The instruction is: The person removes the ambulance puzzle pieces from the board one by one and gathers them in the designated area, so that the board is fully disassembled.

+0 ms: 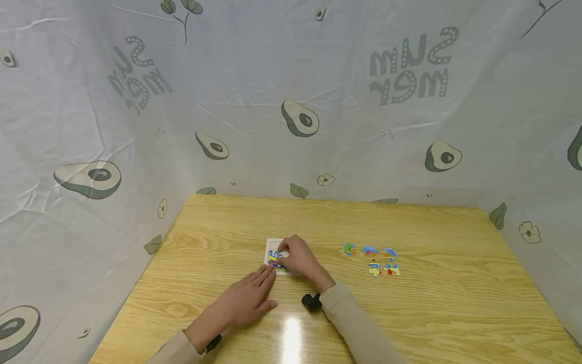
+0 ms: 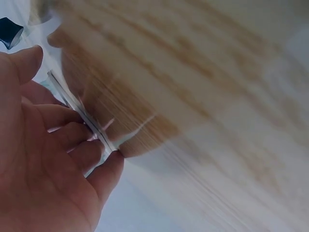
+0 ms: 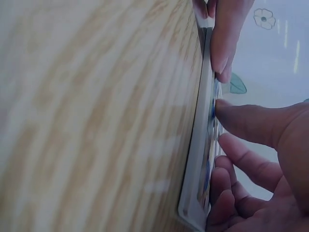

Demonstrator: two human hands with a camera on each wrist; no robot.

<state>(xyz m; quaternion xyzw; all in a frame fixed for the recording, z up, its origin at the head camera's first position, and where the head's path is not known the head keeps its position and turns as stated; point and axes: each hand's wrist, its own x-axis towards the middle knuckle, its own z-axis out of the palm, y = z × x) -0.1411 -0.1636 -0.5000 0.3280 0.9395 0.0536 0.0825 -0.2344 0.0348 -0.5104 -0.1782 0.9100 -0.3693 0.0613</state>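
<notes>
Pressing with curled fingertips, the right hand [image 1: 300, 259] is held on a piece inside the puzzle board [image 1: 272, 246] at frame centre, while the flat left hand [image 1: 247, 299] steadies its edge. The thin white board could probably slide on the smooth wooden table [image 1: 436, 308]. Loose colourful pieces [image 1: 379, 260] are seen right of centre.
</notes>
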